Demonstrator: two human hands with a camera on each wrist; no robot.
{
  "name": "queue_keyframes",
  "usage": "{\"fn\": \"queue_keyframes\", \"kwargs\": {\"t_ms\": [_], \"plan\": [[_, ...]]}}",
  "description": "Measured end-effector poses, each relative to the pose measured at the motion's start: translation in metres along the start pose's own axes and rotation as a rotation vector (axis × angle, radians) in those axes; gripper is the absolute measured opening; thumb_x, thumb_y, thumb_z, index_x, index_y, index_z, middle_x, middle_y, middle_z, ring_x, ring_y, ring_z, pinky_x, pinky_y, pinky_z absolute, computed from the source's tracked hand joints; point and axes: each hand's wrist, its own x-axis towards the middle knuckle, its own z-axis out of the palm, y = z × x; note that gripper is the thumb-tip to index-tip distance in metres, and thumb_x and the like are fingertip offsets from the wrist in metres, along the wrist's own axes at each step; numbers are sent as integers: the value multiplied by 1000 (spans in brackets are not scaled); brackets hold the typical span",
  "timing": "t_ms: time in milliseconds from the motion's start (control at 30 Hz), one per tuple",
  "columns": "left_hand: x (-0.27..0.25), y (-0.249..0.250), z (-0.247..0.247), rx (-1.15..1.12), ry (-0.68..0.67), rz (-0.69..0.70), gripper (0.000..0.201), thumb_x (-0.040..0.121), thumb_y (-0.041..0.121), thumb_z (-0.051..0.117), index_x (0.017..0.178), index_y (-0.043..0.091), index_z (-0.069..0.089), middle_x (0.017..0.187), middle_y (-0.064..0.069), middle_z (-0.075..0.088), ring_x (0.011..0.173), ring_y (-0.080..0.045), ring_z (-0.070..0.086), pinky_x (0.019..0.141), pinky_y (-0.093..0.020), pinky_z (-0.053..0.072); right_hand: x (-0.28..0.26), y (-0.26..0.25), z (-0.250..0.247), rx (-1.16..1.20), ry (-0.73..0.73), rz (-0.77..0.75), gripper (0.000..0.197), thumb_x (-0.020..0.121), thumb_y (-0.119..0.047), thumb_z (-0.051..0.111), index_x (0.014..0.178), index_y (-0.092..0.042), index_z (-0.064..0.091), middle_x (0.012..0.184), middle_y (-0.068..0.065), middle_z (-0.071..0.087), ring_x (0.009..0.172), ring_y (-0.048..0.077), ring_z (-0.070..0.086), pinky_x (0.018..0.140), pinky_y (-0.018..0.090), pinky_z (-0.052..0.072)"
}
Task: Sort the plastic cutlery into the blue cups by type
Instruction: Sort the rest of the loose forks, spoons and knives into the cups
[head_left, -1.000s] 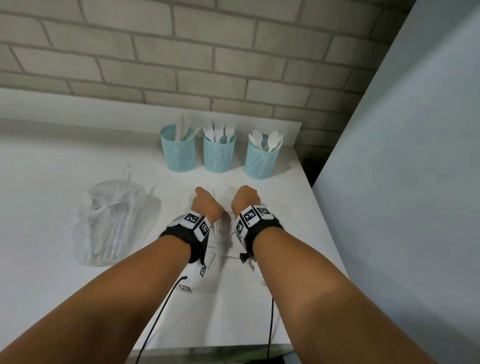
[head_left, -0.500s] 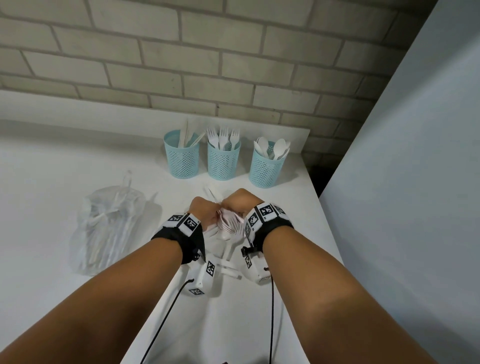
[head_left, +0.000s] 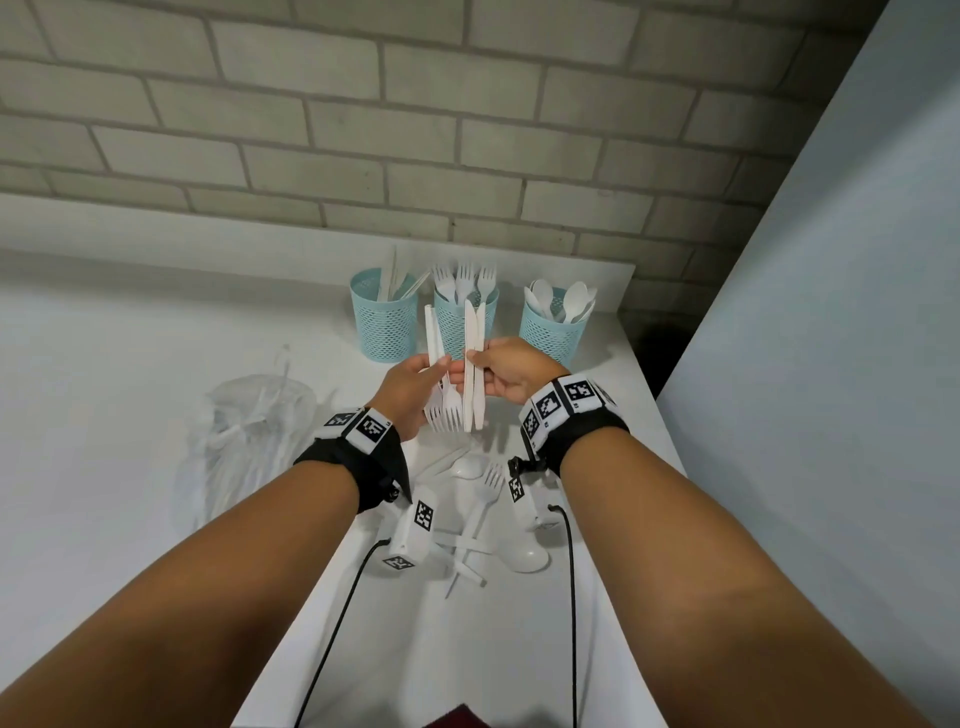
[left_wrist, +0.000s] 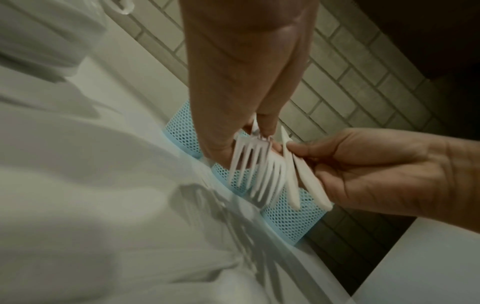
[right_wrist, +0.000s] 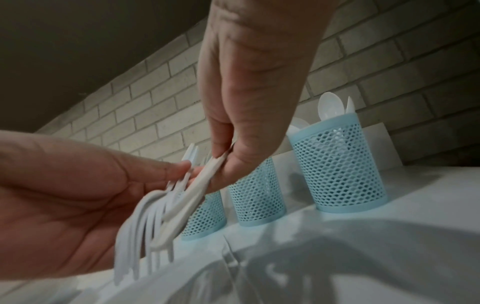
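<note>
Both hands are raised above the table in front of three blue mesh cups. My left hand (head_left: 434, 371) grips a few white forks (head_left: 445, 413), tines down. My right hand (head_left: 485, 366) pinches two white knives (head_left: 474, 338) upright beside them. The left cup (head_left: 384, 325) holds knives, the middle cup (head_left: 454, 325) forks, the right cup (head_left: 550, 332) spoons. In the left wrist view the forks (left_wrist: 255, 168) and the knives (left_wrist: 306, 181) nearly touch. The right wrist view shows the knives (right_wrist: 187, 203) crossing in front of the forks (right_wrist: 140, 236).
Loose white cutlery lies on the table under my wrists, among it a spoon (head_left: 470, 466) and a fork (head_left: 488, 486). A clear plastic bag (head_left: 249, 447) of more cutlery lies to the left. The table edge (head_left: 644, 374) and a grey panel (head_left: 831, 364) stand to the right.
Both hands have risen from the table with a bunch of cutlery. The bunch is now split: forks in the left hand, knives in the right.
</note>
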Motion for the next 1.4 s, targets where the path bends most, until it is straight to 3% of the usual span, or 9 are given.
{"fn": "queue_keyframes", "kwargs": {"t_ms": [233, 433, 533, 600, 833, 967, 1100, 1200, 1400], "plan": [[-4, -1, -4, -41, 13, 47, 35, 90, 15, 61, 124, 4, 57, 117, -22, 64, 109, -35, 62, 96, -51, 48, 4, -6, 17, 32, 68, 26, 32, 95, 1, 44, 126, 8, 48, 120, 24, 60, 102, 32, 64, 81, 40, 52], [-5, -4, -13, -142, -84, 52, 33, 96, 13, 50, 128, 7, 53, 111, -21, 63, 85, -32, 63, 62, -34, 57, 4, -12, 27, -252, 69, 82, 23, 97, -17, 47, 116, -7, 56, 102, 4, 62, 92, 17, 59, 76, 36, 50], [-5, -6, -17, -147, -98, 69, 30, 95, 9, 50, 125, 7, 56, 99, -16, 66, 74, -24, 67, 62, -30, 57, 8, -9, 27, -285, 78, 62, 26, 97, -20, 47, 119, -10, 56, 104, 0, 60, 93, 13, 57, 62, 28, 44], [-3, -8, -18, -160, -83, 74, 30, 94, 6, 52, 123, 5, 56, 94, -13, 67, 67, -18, 70, 60, -26, 58, 13, -5, 25, -208, 28, 89, 17, 97, -21, 48, 109, -15, 58, 98, -4, 61, 91, 13, 58, 75, 35, 45], [8, -12, -20, -144, -28, 80, 33, 89, 3, 58, 122, 0, 59, 103, -13, 67, 91, -23, 64, 91, -35, 51, 27, -3, 16, -32, 21, 11, 9, 92, -10, 56, 88, -17, 59, 89, 1, 64, 88, 18, 62, 86, 37, 51], [12, -13, -21, -164, -3, 88, 31, 87, 5, 62, 119, 2, 61, 99, -13, 67, 90, -23, 62, 93, -37, 48, 29, -9, 17, 52, 52, -32, 9, 93, -10, 54, 94, -13, 62, 85, 4, 65, 76, 15, 63, 66, 27, 53], [13, -14, -22, -198, 27, 85, 23, 89, 10, 61, 111, 6, 63, 112, -16, 66, 104, -27, 61, 99, -41, 46, 34, -12, 16, 64, 35, -60, 20, 92, -4, 54, 111, 2, 59, 85, 7, 65, 76, 16, 63, 78, 32, 53], [14, -13, -24, -220, 43, 94, 20, 88, 10, 62, 108, 7, 64, 113, -16, 66, 105, -28, 61, 99, -42, 46, 37, -16, 18, 60, 20, -62, 10, 92, -5, 54, 99, -2, 60, 87, 8, 65, 77, 17, 63, 82, 33, 51], [13, -11, -29, -246, 90, 137, 17, 86, 3, 63, 102, 2, 66, 98, -14, 68, 94, -26, 62, 98, -43, 47, 42, -23, 22, -72, 98, -36, 23, 93, -31, 56, 76, -15, 58, 75, -1, 64, 66, 10, 59, 61, 21, 49]]}}
